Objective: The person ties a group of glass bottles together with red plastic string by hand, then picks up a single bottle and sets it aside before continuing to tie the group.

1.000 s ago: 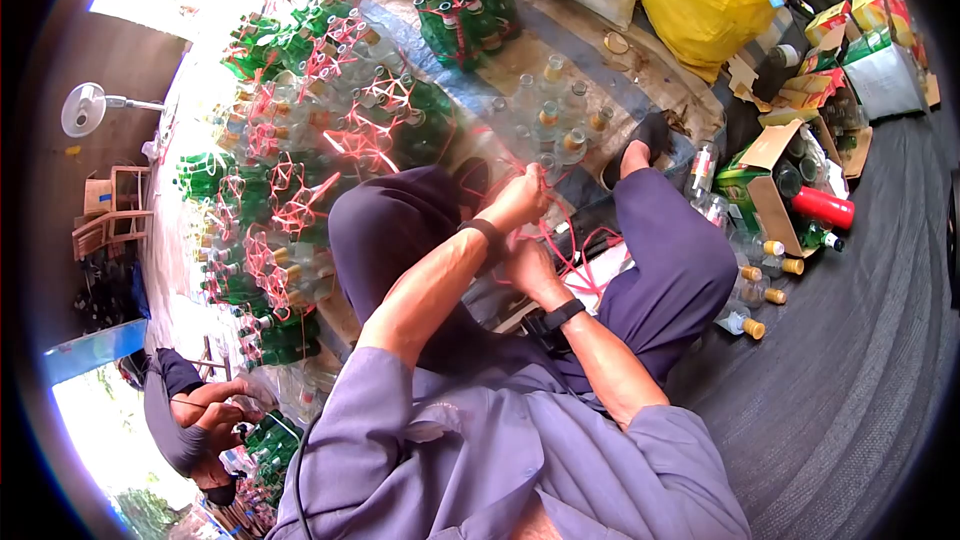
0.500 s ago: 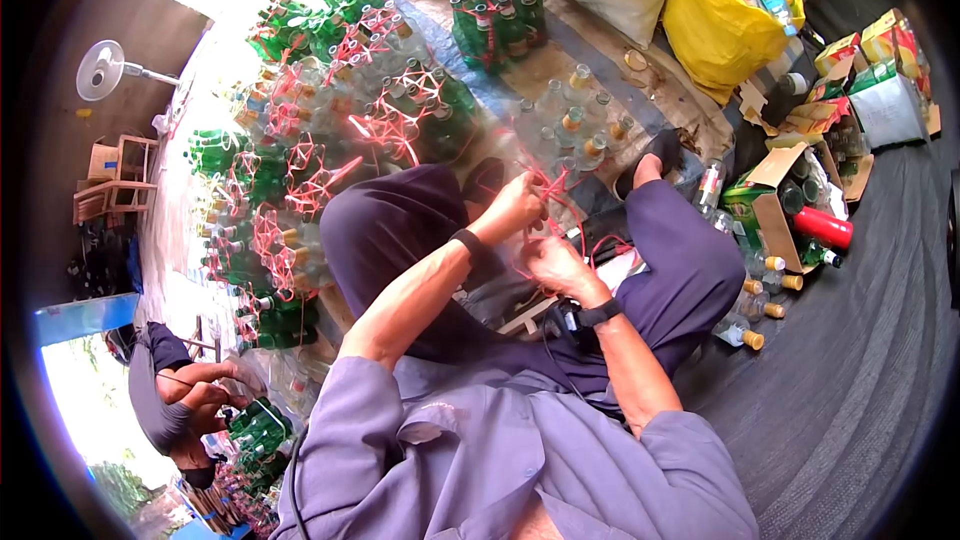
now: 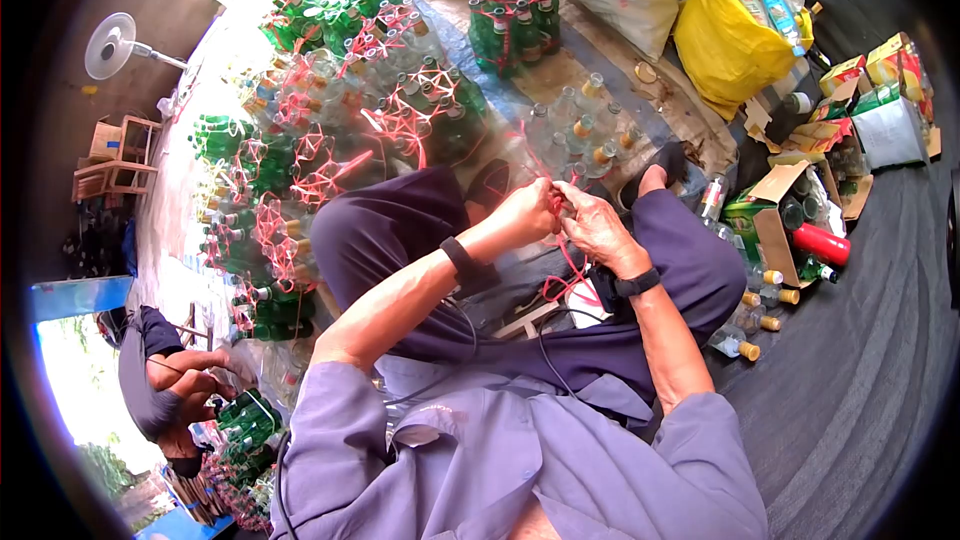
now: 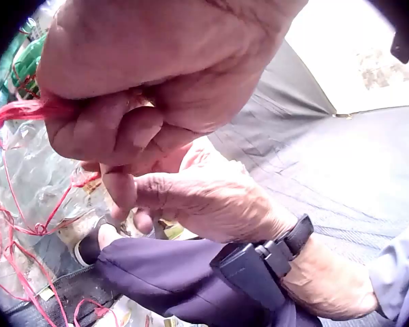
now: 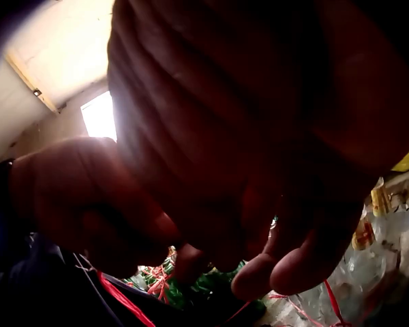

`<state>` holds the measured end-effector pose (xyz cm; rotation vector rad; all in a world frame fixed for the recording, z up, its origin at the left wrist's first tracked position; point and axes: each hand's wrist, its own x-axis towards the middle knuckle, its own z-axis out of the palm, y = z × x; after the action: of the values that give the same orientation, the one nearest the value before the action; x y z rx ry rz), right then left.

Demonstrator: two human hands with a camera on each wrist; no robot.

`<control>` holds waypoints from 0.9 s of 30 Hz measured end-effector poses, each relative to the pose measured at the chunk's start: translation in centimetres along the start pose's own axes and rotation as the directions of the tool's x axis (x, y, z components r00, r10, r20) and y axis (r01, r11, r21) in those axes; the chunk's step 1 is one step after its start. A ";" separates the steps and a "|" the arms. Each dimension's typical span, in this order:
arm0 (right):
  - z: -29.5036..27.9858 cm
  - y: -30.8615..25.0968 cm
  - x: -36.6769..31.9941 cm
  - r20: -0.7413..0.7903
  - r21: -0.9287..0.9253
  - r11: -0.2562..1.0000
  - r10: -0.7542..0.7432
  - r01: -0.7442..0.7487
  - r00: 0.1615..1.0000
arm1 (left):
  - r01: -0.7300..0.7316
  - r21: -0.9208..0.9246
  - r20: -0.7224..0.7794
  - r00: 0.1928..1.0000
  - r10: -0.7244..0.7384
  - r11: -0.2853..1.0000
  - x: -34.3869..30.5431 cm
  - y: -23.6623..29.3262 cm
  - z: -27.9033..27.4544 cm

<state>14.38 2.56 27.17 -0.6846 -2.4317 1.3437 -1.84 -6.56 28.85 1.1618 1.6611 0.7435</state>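
Observation:
Red plastic twine (image 4: 24,114) runs out of the curled fingers of my left hand (image 3: 527,214), which grips it. My right hand (image 3: 602,234) meets the left one, its thumb and fingertips pinched together at the twine. In the head view a loop of twine (image 3: 560,285) hangs below both hands, over the lap. Loose strands (image 4: 13,252) trail at the left of the left wrist view. Just beyond the hands stands a group of clear bottles (image 3: 583,130). The exact crossing of the strands between the fingers is hidden.
Bundles of tied green bottles (image 3: 515,25) stand ahead, and many more (image 3: 250,155) fill the left side. A yellow bag (image 3: 735,40), a torn carton (image 3: 770,210) and lying bottles (image 3: 745,315) are at the right. Another person (image 3: 165,380) crouches at the lower left.
My hands have come together from a short distance apart, the right one rising to the left. The twine stretched between and above them has drawn in at the fingers. The head view has shifted slightly.

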 end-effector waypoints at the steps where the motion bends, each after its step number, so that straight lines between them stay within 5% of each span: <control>1: 0.1 -0.1 0.2 0.097 0.145 0.985 0.077 -0.091 0.992 | 0.027 0.038 0.017 0.999 -0.027 0.999 -0.3 0.8 -0.3; 4: 0.5 1.0 0.2 0.023 0.053 0.998 0.044 -0.046 0.999 | -0.036 -0.040 0.033 0.999 0.037 0.999 -1.2 2.3 -2.1; 5: 0.4 1.0 0.1 -0.022 0.029 1.000 -0.009 0.010 1.000 | -0.104 0.069 0.040 0.994 0.102 0.992 -1.4 2.8 -2.9; 8: -0.1 0.8 -0.1 -0.070 -0.003 0.994 0.113 -0.113 0.991 | -0.016 0.180 0.166 0.986 -0.015 0.983 -1.9 5.8 -6.7; 9: 0.0 1.4 -0.1 -0.070 0.000 0.993 0.115 -0.116 0.991 | -0.223 0.255 0.125 0.972 0.197 0.941 -0.9 3.0 -7.6; 11: 0.6 3.1 0.1 -0.154 0.196 0.914 0.386 -0.355 0.910 | -0.234 0.326 0.110 0.972 0.209 0.916 -1.1 3.7 -10.5; 17: 0.0 3.8 0.7 -0.261 0.612 0.676 0.662 -0.409 0.703 | -0.012 0.261 0.033 0.999 0.003 0.965 -0.7 2.8 -18.2; 20: -0.4 4.6 0.6 -0.284 0.806 0.500 0.797 -0.317 0.533 | 0.054 0.282 -0.035 0.998 -0.046 0.958 -0.6 1.6 -20.9; 24: -0.1 6.6 0.6 -0.324 0.872 0.455 0.813 -0.182 0.483 | 0.117 0.353 -0.038 0.993 -0.110 0.928 0.2 2.1 -22.1; 26: 0.2 7.6 0.8 -0.338 0.891 0.440 0.809 -0.114 0.481 | -0.012 0.280 -0.066 0.997 0.032 0.960 1.4 1.8 -21.8; 27: 0.3 8.0 0.9 -0.349 0.905 0.422 0.804 -0.049 0.480 | 0.035 0.237 -0.166 0.986 0.005 0.971 2.5 1.8 -20.9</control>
<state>15.68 6.46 20.21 -1.3753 -0.6971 1.6554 -20.83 -2.85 37.31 1.2812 1.9382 0.6573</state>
